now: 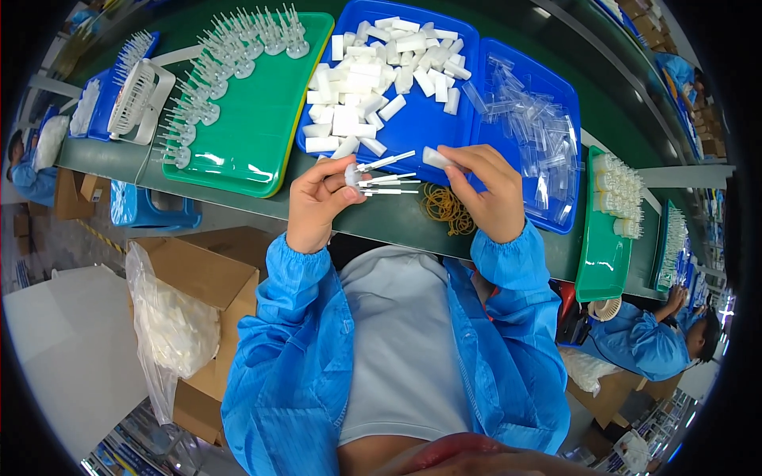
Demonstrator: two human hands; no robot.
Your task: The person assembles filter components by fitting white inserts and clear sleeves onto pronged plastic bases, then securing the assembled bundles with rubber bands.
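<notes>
My left hand [321, 200] pinches a round whitish base with several thin white rods [387, 182], tipped sideways so the rods point right. Between the thumb and fingers of my right hand [488, 190] is a small white block [436, 158], held just right of the rod ends and apart from them. Beyond my hands, a blue tray [432, 131] carries a heap of similar white blocks [361, 75]. Under and between my hands, a tangle of yellowish rubber bands [446, 208] lies at the bench edge.
At left, a green tray [238, 163] bears several upright rod pieces [230, 51], with a white fan [141, 99] beside it. Right of the blocks, another blue tray holds clear plastic tubes [532, 115]. Farther right, a green tray [603, 262] carries assembled white pieces [617, 190]. An open carton [206, 270] stands below left.
</notes>
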